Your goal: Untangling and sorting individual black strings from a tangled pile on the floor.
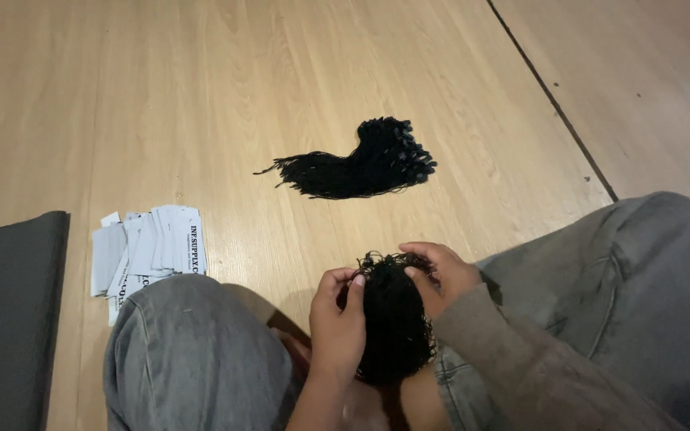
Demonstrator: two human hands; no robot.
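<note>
Pinching the bundle of black strings (393,319) in our lap, left hand (337,319) and right hand (441,275) fingers clenched on its top; loops could snag, tangle; loose strands may slide onto the floor (201,96).

The person's bare left hand (337,319) and sleeved right hand (441,275) met between the knees, fingertips pinched together.

You hold a thick bundle of thin black looped strings (393,319) upright between your knees, above the pale wooden floor. Its curly top ends sit at your fingertips, and its lower part drops out of sight between your forearms. Both your hands pinch it at the top, from either side.
</note>
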